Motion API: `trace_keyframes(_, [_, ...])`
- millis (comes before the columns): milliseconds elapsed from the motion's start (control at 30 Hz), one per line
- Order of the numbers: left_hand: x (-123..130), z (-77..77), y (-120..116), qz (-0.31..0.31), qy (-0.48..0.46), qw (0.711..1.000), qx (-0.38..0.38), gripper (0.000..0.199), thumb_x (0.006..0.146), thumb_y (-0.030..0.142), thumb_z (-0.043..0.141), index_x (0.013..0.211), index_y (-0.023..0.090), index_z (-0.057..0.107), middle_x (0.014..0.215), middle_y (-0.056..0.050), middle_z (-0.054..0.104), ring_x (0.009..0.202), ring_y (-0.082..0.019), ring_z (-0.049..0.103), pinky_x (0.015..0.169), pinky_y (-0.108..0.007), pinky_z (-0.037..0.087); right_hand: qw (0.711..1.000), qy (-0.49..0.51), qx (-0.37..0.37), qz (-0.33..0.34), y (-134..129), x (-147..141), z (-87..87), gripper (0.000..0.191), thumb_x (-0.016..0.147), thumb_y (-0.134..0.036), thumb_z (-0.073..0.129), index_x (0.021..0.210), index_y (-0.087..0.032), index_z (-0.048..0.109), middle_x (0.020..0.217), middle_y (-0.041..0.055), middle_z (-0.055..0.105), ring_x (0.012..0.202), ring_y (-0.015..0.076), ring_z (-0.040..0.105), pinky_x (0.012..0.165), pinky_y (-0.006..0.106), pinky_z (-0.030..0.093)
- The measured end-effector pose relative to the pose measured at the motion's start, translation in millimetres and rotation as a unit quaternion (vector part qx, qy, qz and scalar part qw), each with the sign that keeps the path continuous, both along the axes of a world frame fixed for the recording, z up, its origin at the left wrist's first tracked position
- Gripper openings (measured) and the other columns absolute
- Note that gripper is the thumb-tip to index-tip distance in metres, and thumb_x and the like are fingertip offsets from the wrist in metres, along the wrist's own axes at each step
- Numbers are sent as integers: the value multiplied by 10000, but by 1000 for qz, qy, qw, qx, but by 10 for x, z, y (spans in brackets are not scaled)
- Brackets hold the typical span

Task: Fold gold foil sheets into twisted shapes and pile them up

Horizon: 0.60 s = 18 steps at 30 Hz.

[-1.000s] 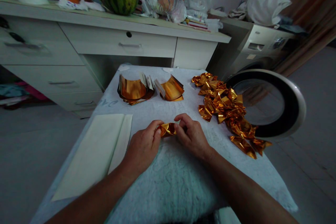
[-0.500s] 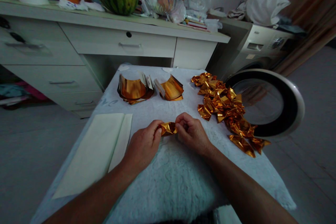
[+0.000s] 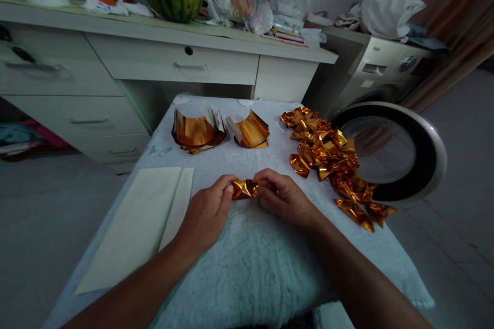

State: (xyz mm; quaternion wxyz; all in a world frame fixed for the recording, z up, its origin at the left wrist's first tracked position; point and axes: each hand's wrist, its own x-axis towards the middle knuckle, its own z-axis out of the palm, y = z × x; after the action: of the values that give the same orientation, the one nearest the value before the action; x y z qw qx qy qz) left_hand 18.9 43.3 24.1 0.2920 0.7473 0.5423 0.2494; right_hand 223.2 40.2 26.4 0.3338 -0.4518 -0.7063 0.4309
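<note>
One gold foil piece [image 3: 244, 189], lying level above the cloth-covered table [image 3: 247, 267], its ends being pinched by left hand [image 3: 206, 211] and right hand [image 3: 283, 198]; two curved foil stacks [image 3: 196, 131] resting beyond; one foil heap [image 3: 328, 151] sitting to the right.
</note>
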Motion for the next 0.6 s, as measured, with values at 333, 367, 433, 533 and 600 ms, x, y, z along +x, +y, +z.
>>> trace_keyframes(333, [14,43,-2,-5,-2,1000,-31,399,965,332,304,1151,186,625,735,-25,674,675,-200,648,601,-291,421,995,-82,56,32,21,79,92,172,837,-103,530,947,-209,608,830,-8,614,708,116,556,651,223,443])
trace_keyframes(367, [15,42,-2,-6,-1,999,-33,401,964,330,306,1153,183,627,733,-26,672,667,-200,645,599,-292,419,993,-88,68,37,22,76,99,193,834,-92,533,963,-206,619,866,1,626,743,121,573,683,232,453])
trace_keyframes(433, [16,39,-3,-8,-1,999,-35,400,959,322,311,1157,176,628,737,-28,673,660,-199,641,600,-293,418,990,-97,94,45,23,73,113,217,838,-78,535,986,-197,641,914,18,643,807,129,598,740,248,462])
trace_keyframes(533, [16,34,-1,-9,-3,999,-34,403,960,316,312,1166,176,629,763,-34,685,680,-201,647,612,-296,420,986,-105,116,53,26,76,122,222,853,-75,539,1005,-185,657,917,28,648,827,132,608,762,254,465])
trace_keyframes(600, [15,29,3,-11,-3,999,-34,403,964,319,313,1169,177,630,784,-38,695,697,-203,653,619,-297,421,985,-110,117,57,29,82,113,220,860,-80,546,1016,-185,661,914,27,644,811,129,606,749,252,467])
